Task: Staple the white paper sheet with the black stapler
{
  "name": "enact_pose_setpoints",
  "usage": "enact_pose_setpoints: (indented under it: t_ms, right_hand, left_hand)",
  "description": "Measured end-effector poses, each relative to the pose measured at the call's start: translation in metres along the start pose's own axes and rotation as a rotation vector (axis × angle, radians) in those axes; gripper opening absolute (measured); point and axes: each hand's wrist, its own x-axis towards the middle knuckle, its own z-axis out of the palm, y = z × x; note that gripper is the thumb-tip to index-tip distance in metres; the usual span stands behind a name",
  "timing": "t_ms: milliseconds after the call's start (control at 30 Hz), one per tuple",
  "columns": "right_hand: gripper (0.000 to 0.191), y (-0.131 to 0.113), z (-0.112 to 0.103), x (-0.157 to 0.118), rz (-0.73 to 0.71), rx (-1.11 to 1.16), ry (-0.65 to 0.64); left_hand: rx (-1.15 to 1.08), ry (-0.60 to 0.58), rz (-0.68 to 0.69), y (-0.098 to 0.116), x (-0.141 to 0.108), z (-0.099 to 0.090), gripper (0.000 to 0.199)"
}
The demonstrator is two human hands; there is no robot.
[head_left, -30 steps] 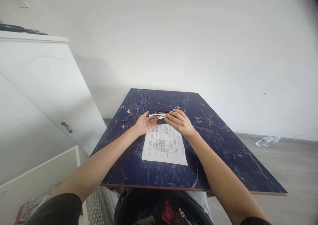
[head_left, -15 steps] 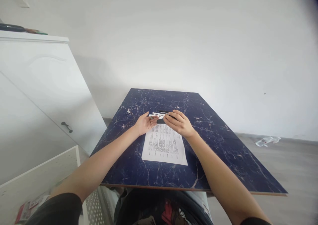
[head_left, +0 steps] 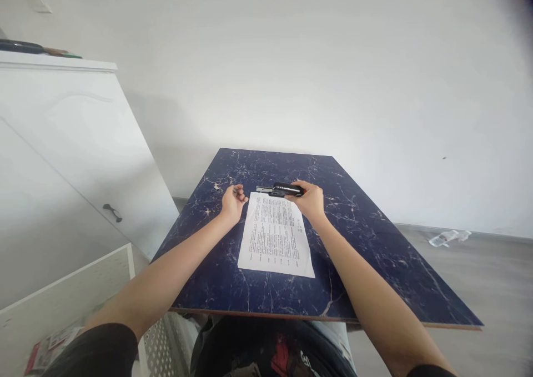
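My right hand is closed around the back of a black stapler. The stapler lies sideways, and a silvery metal part shows at its left end. Just below it, a printed sheet of paper rests flat on the table, its top edge close to the stapler. My left hand is to the left of the sheet's top corner, apart from the stapler. Its fingers are curled in, and a small greyish thing seems to show between them, too small to name.
The dark blue marbled table stands against a white wall. On the left are a white cabinet and a white open-topped container with packets inside. A clear plastic item lies on the floor at right.
My left hand has drawn back to the left from the stapler, and its fingers have curled. The stapler, spread open before, now looks more closed in my right hand.
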Motion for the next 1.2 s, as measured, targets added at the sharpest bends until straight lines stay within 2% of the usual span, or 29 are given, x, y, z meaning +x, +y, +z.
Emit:
enact_pose_setpoints:
  t_ms: [100,200,400,500,567,667,733,800,833,867,1000,1133,1200]
  right_hand:
    - [0.031,0.011,0.006,0.002,0.234,0.100,-0.226]
    - [0.030,0.014,0.013,0.001,0.291,0.093,-0.333]
    - [0.031,0.008,0.021,-0.004,0.235,-0.072,-0.382]
    - [0.029,0.012,0.024,-0.005,0.197,-0.086,-0.396]
    - [0.028,0.016,0.025,-0.006,0.173,-0.061,-0.407]
    - [0.038,0.016,0.023,-0.004,0.064,-0.004,-0.370]
    - [0.049,0.008,0.017,-0.002,-0.058,0.040,-0.256]
    - [0.042,-0.004,0.009,0.000,-0.114,0.146,-0.138]
    - [0.035,-0.011,0.006,0.000,-0.105,0.236,-0.123]
    - [0.031,-0.019,0.003,0.000,-0.083,0.344,-0.150]
    - [0.029,-0.040,-0.002,-0.004,-0.016,0.691,-0.414]
    - [0.036,-0.046,0.001,-0.008,0.040,0.789,-0.465]
    - [0.037,-0.046,0.003,-0.009,0.068,0.835,-0.542]
  left_hand:
    - [0.112,-0.056,0.295,0.000,-0.007,0.003,0.017]
    - [0.324,-0.242,0.482,-0.001,-0.024,0.010,0.021]
    - [0.777,-0.591,0.657,-0.004,-0.055,0.015,0.026]
    - [0.909,-0.742,0.634,-0.003,-0.060,0.013,0.024]
    - [0.922,-0.759,0.526,-0.002,-0.061,0.012,0.023]
    - [0.882,-0.693,0.366,0.001,-0.063,0.013,0.024]
    - [0.880,-0.656,0.349,0.001,-0.063,0.014,0.030]
    - [0.919,-0.647,0.388,0.001,-0.061,0.014,0.035]
    - [0.950,-0.649,0.414,0.000,-0.060,0.013,0.036]
    - [0.982,-0.650,0.438,-0.001,-0.059,0.012,0.036]
    - [1.046,-0.621,0.488,-0.006,-0.054,0.004,0.031]
    - [1.039,-0.596,0.541,-0.006,-0.051,-0.001,0.023]
    - [1.068,-0.633,0.555,-0.005,-0.050,-0.001,0.021]
